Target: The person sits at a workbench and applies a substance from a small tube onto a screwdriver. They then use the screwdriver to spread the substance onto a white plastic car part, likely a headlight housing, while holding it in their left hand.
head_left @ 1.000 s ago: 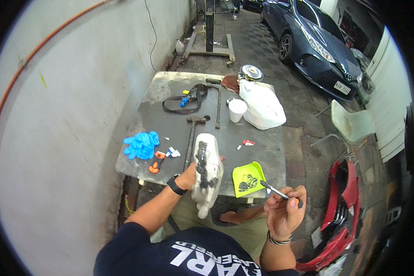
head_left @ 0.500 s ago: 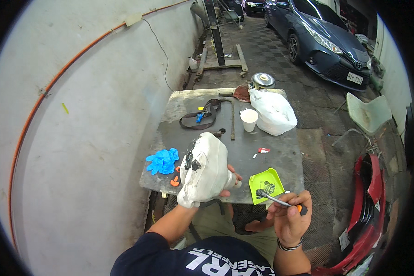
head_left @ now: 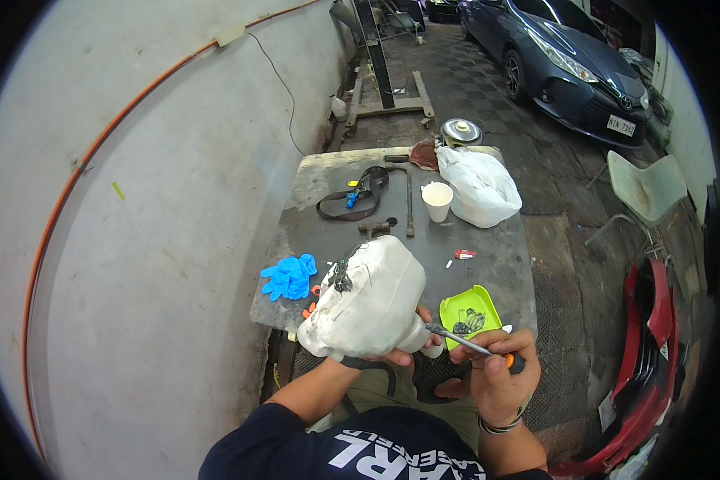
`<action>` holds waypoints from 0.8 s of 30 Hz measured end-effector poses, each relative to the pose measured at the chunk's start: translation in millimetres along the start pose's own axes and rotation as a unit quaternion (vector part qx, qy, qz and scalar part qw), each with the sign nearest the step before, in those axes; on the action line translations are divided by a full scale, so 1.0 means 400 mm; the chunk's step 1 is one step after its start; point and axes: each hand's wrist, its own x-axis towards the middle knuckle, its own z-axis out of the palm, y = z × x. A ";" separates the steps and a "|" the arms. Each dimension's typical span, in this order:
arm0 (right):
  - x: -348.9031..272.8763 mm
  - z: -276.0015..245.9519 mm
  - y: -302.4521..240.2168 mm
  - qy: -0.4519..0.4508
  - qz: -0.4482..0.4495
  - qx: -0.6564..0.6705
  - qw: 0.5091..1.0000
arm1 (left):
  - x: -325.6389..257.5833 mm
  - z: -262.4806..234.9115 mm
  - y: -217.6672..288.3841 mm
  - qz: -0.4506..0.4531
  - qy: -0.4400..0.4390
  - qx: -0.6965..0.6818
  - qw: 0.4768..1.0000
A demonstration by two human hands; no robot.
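Observation:
A white plastic tank (head_left: 376,296) with a bulky, angular body and a short neck is tilted over the near edge of the table. A dark, rough patch of paste (head_left: 340,278) marks its upper left side. My left hand (head_left: 400,357) supports the tank from below near the neck, its palm mostly hidden. In my right hand (head_left: 500,380) is a screwdriver (head_left: 476,347) with a black and orange handle, gripped between thumb and fingers. Its shaft points left toward the tank's neck. Beneath the tip lies a lime-green tray (head_left: 488,298) holding smeared dark paste.
On the grey table (head_left: 296,232) are blue gloves (head_left: 290,278), orange clips (head_left: 310,310), a dark strap (head_left: 352,210), a long metal wrench (head_left: 410,204), a white cup (head_left: 437,202) and a white plastic bag (head_left: 480,188). A red bumper (head_left: 640,352) lies to the right.
The tank has turned and shifted right, its neck now nearer the screwdriver. The screwdriver's tip has lifted off the paste in the tray and moved left toward the tank.

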 end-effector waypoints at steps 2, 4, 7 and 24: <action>-0.001 0.011 0.011 -0.013 0.005 0.009 1.000 | 0.005 0.005 -0.017 0.013 -0.004 -0.031 0.999; -0.002 0.020 0.022 -0.018 0.007 0.016 1.000 | 0.002 0.010 -0.007 -0.009 -0.008 -0.028 1.000; -0.005 0.030 0.035 -0.016 0.009 0.021 1.000 | -0.001 0.019 0.009 0.030 0.019 0.043 0.998; 0.023 0.044 0.092 0.042 -0.014 0.040 0.998 | -0.003 0.007 0.009 0.031 0.011 0.021 0.999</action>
